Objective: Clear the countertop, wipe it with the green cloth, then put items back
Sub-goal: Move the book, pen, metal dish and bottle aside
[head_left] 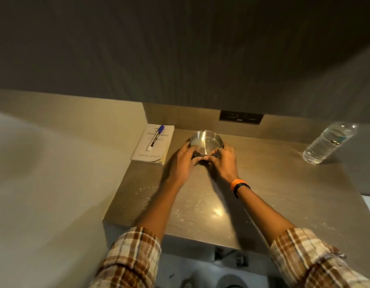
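Steel catches the light at the back of the worktop [200, 204]: a shallow round bowl [207, 143], and both my hands are on it. My left hand [183, 161] cups its near left side, fingers curled against the wall and thumb toward the front; my right hand [223, 161] mirrors it on the near right side. Each grip is pressed onto the bowl from its own side, so the dish is pinched between my palms rather than held by the rim. I judge that two hands suit it because the wall is low and slick, and there seems to be a little clear liquid inside that I would not want to tip. Whether the bowl is resting on the surface or just off it I cannot tell, since my fingers hide its base.

Left of the bowl, in the corner, lies a book [154, 143] with a marker [156, 137] on its cover, well out of my hands' way. Far to the right a water bottle [329, 142] stands clear of everything else. Pale specks and smears dot the near part of the worktop, which is likely what the wiping is for. No green cloth shows anywhere in view, so I cannot say where it is. Clearing looks barely begun: the book, marker and bottle all sit on the surface.
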